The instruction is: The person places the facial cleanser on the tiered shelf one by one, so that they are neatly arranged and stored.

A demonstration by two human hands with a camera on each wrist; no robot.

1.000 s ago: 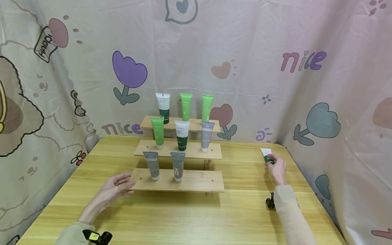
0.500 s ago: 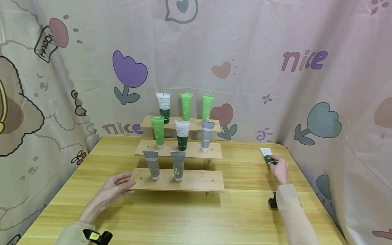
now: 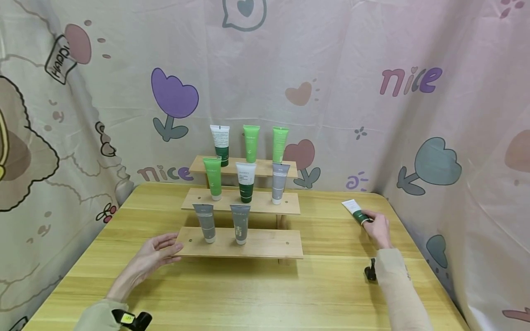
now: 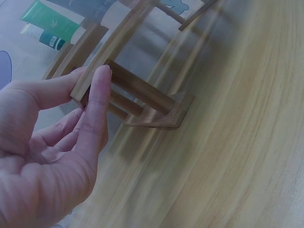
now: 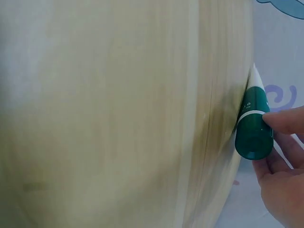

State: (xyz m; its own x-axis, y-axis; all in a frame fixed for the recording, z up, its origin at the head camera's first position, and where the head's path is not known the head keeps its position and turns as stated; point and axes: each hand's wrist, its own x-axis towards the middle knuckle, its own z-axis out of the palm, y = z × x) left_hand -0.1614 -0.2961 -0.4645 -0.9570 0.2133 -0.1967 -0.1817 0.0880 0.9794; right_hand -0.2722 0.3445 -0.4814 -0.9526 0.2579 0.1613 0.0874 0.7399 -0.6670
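At the right of the head view my right hand pinches a white and dark green squeeze tube near its green cap end. The tube's white end points away to the back left, low over the table; the right wrist view shows the green cap between thumb and fingers. My left hand pinches the left end of the lowest board of a three-step wooden display stand. In the left wrist view thumb and finger are on either side of that board end.
Two grey tubes stand on the lowest step. The middle step bears a green tube, a white-green one and a grey-lilac one. Three more tubes, including a bright green one, stand on top. A printed curtain hangs behind the table.
My right hand has shifted slightly right and turned the tube, so its white end has swung to the left. The left hand and the stand have stayed put.
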